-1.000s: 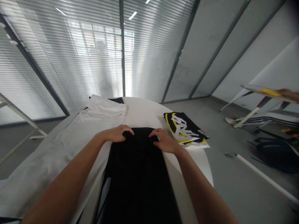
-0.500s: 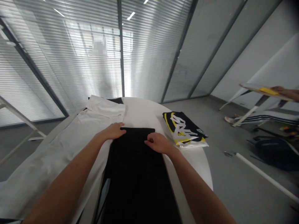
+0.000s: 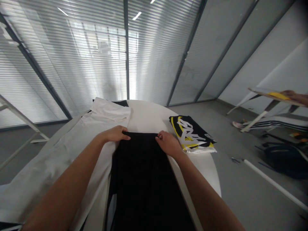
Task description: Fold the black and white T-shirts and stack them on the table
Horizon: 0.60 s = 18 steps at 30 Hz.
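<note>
A long black garment [image 3: 144, 179], perhaps trousers, lies along the white ironing-board-shaped table [image 3: 149, 114] and runs down toward me. My left hand [image 3: 117, 133] pinches the left corner of its straight far edge. At the right corner of that same edge, my right hand [image 3: 167, 142] is closed with thumb and fingertips on the cloth. The edge stretches fairly straight between both hands. Left of it, touching my left wrist and forearm, spreads a white garment [image 3: 67, 154] whose far end is folded over.
Right of my right hand lies a folded black, yellow and white printed garment [image 3: 192, 133]. A white metal frame [image 3: 26, 118] stands at the left. Farther right, another person's hand [image 3: 292, 95] rests at a yellow cloth [image 3: 278, 95] on a second table. A dark bag [image 3: 284, 160] is on the floor.
My right hand has shifted outward to the right corner of the black garment and gripped its edge. The left hand stays at the left corner. The view has shifted slightly.
</note>
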{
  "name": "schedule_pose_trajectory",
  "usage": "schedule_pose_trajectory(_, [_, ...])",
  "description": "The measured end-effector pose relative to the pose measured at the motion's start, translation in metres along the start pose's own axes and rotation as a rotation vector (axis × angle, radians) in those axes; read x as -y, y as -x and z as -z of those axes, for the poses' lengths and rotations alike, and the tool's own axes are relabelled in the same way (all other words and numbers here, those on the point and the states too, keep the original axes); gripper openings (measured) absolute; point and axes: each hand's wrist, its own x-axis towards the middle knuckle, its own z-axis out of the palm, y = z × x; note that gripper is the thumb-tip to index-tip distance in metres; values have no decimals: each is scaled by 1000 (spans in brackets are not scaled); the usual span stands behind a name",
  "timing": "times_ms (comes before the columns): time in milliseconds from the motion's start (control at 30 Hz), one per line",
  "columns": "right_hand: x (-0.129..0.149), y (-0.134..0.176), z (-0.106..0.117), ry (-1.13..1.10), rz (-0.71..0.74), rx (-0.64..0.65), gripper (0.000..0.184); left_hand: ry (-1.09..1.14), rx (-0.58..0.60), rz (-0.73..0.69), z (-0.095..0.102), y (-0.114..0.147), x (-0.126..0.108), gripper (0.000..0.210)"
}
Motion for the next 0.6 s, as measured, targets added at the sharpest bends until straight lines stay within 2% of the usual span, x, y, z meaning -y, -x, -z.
schedule_pose_trajectory(67, [-3,-2,-3,-44,-64,-13,27,14,-41,-21,-1,-1,-1,30])
schedule_pose_trajectory(167, [-6,-5,-6,-36,-144,-12,30,-46,-107,41,-4,-4,-1,29])
schedule_pose_trajectory(300, [-5,-5,-6,47,-122,-7,32,-162,-139,145,-5,-6,-2,31])
schedule_pose_trajectory(500, [3,-2,-6,74,-121,-9,35,-113,-12,383,6,1,-5,42])
schedule_pose_trajectory(600, [5,-1,-8,78,-135,3,35,34,103,391,14,8,-5,42])
